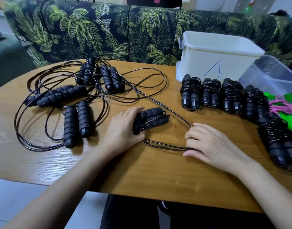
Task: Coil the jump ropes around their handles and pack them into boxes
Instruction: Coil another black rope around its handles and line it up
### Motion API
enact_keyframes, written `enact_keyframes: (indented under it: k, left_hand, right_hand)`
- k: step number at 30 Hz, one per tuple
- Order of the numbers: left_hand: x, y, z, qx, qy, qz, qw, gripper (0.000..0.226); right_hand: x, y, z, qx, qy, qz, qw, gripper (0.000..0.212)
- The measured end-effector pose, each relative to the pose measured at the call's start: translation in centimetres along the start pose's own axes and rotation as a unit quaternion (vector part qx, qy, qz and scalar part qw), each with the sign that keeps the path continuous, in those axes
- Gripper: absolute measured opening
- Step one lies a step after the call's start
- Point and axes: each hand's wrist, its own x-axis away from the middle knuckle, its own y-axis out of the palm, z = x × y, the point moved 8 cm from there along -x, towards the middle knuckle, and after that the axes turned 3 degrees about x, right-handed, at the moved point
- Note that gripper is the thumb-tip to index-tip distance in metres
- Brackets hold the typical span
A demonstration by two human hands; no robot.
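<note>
My left hand (123,128) grips a pair of black foam handles (152,119) lying side by side near the middle of the wooden table (142,171). Their thin black rope (160,144) loops out toward my right hand (208,144), whose curled fingers pinch it against the tabletop. To the left lies a tangle of several uncoiled black jump ropes (72,95) with their handles. On the right, a row of several coiled black jump ropes (231,95) curves along in front of the white box marked "A" (214,57).
A clear plastic box (274,71) stands right of the white box. Green and pink jump ropes (284,104) lie at the right edge. A leaf-patterned sofa (109,30) runs behind the table. The table's curved front edge is close to my body.
</note>
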Motion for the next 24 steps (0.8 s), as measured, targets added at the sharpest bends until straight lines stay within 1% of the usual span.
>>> enact_keyframes:
  k: [1,2,7,12,15,18,19,21,24]
  left_hand:
    - [0.1,0.2,-0.1,-0.005,0.001,-0.004,1.000,0.074]
    - [0.2,0.4,-0.2,-0.018,0.003,-0.007,1.000,0.078]
    - [0.3,0.9,-0.3,-0.065,0.003,-0.010,0.998,0.071]
    - [0.2,0.4,-0.5,-0.013,0.035,0.015,0.999,0.063]
    - [0.5,-1.4,-0.3,0.028,0.070,0.040,0.996,0.064]
    - [0.8,-4.0,0.3,0.052,0.118,0.057,0.990,0.064]
    - [0.9,-4.8,0.7,0.051,0.139,0.057,0.987,0.063]
    - [1.3,-5.9,1.7,0.040,0.184,0.044,0.981,0.062]
    - [2.5,-7.0,3.9,-0.001,0.255,0.014,0.967,0.062]
  right_hand:
    - [0.1,0.1,0.4,-0.001,0.003,0.003,1.000,0.038]
    - [0.2,0.0,0.7,-0.001,0.005,0.009,1.000,0.036]
    - [0.4,0.6,1.9,-0.015,0.025,0.026,0.999,0.032]
    - [-0.1,0.7,3.2,-0.054,0.057,0.021,0.997,0.031]
    - [-0.6,1.1,4.6,-0.097,0.083,0.012,0.992,0.032]
    - [-1.9,0.9,6.3,-0.209,0.127,0.023,0.969,0.034]
    - [-2.6,0.7,6.7,-0.240,0.145,0.028,0.959,0.030]
    - [-4.3,0.4,7.7,-0.275,0.200,0.024,0.940,0.016]
    - [-7.6,-0.4,8.3,-0.281,0.251,0.021,0.926,0.015]
